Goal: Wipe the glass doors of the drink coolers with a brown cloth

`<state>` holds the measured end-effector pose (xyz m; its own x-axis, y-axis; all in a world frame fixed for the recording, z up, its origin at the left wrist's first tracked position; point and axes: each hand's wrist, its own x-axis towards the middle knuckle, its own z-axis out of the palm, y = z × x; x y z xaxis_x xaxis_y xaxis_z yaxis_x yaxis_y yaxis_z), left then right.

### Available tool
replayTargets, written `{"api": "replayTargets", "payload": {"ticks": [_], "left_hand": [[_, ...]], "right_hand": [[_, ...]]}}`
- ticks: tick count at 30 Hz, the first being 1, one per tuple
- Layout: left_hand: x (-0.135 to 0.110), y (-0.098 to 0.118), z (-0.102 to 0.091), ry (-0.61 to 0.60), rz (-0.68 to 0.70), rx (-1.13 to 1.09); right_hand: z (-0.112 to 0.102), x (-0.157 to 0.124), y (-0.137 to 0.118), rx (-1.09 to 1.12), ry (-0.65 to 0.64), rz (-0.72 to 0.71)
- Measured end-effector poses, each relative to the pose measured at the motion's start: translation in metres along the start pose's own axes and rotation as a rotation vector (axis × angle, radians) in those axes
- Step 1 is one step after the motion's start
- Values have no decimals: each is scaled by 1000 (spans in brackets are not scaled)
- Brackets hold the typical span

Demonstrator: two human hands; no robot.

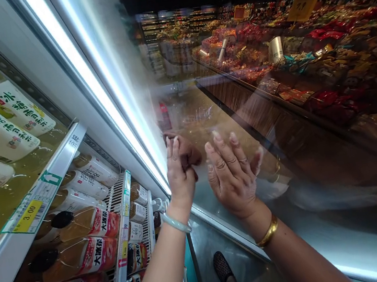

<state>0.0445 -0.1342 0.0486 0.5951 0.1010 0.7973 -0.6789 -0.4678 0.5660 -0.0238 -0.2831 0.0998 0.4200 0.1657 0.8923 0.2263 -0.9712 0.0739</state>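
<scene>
My right hand (233, 177), with a gold bracelet (269, 232) at the wrist, is spread flat, palm toward a large glass panel (200, 105). It appears to touch the glass or be very close to it. Just left of it, my left hand (178, 167) is seen edge-on, fingers stretched upward and nothing visible in them. A pale green bangle (176, 223) circles that wrist. A dark hand-shaped reflection (189, 149) shows in the glass beside the left fingers. A bright light strip (108, 97) runs along the panel's left edge.
Refrigerated shelves on the left hold bottled drinks, including large pale-green bottles (6, 124) and red-labelled iced tea (100, 249). A price-tagged shelf edge (46, 185) juts out. Beyond the glass are bins of packaged goods (336, 66). A shoe (224, 268) stands on the floor below.
</scene>
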Motion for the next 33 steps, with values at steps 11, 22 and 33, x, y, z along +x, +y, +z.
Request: {"api": "replayTargets", "payload": {"ticks": [11, 22, 33], "left_hand": [[-79, 76, 7, -320, -367, -511], [-67, 33, 11, -292, 204, 290], [-81, 31, 12, -332, 231, 292]], "right_hand": [[-19, -48, 28, 142, -328, -259], [-29, -58, 30, 89, -257, -220], [-43, -66, 31, 123, -231, -260]]}}
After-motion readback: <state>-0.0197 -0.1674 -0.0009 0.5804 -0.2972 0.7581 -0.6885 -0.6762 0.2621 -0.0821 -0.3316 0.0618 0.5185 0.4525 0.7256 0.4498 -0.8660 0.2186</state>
